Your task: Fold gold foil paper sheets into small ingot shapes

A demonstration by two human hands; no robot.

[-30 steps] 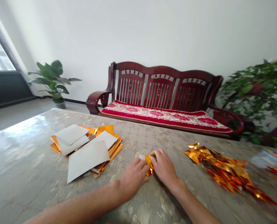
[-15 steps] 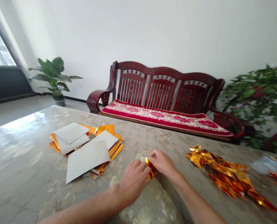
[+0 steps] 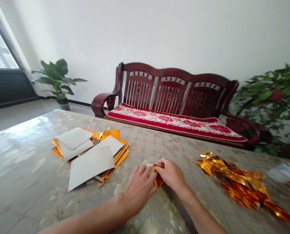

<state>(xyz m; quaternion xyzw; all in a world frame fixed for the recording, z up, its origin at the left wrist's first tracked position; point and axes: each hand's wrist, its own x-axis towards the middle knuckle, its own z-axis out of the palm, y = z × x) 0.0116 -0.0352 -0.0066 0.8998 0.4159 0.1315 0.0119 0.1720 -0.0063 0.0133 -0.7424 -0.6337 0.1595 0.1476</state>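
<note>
Between my hands a small sheet of gold foil paper (image 3: 158,181), white on its back, lies on the patterned tabletop, partly folded. My left hand (image 3: 140,182) rests over its left side, the fingers pressed down on it and partly hiding it. With thumb and forefinger my right hand (image 3: 170,174) pinches the upper right edge of the same paper. On the left lies a loose stack of gold paper sheets (image 3: 93,167), several with the white side up. To the right is a heap of folded shiny gold foil pieces (image 3: 237,178).
The table (image 3: 32,162) has a glossy patterned cover. Behind it stands a dark red wooden bench (image 3: 176,91) with a red floral seat cover (image 3: 169,120). Potted plants stand left (image 3: 58,79) and right (image 3: 269,100). A clear plastic bag (image 3: 283,174) lies at the right edge.
My right fingers have turned the paper's upper edge over a little, so the fold looks different. My left hand stays nearly in place. The view has shifted slightly.
</note>
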